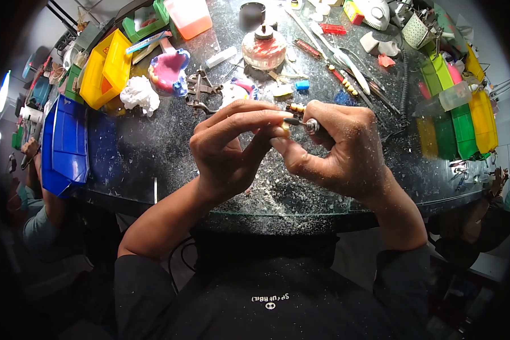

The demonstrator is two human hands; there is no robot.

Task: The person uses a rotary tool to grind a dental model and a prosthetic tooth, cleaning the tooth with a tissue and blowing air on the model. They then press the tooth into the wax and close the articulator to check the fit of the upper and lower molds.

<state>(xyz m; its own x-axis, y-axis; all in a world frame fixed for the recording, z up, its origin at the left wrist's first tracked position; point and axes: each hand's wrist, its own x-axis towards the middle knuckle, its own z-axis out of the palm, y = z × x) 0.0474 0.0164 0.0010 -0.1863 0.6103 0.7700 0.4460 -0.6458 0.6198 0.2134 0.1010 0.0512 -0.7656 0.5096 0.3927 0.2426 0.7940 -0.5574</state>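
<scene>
Below the hands, small white letters show on the black shirt (270, 298), too tiny and flipped to read. Both arms bend inward and meet over the dusty table (153, 153). Left hand (232, 144) pinches a small pale piece (286, 129) with its fingertips. Right hand (337, 147) grips a thin metal tool (306, 124), touching that piece.

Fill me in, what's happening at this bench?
A person holds both hands close together above a dusty glass-topped table. The right hand grips a small metal-tipped handpiece; the left hand pinches something tiny against its tip, too small to identify. Behind the hands lie a pink denture model, a metal articulator, a spirit lamp and coloured bins.
</scene>
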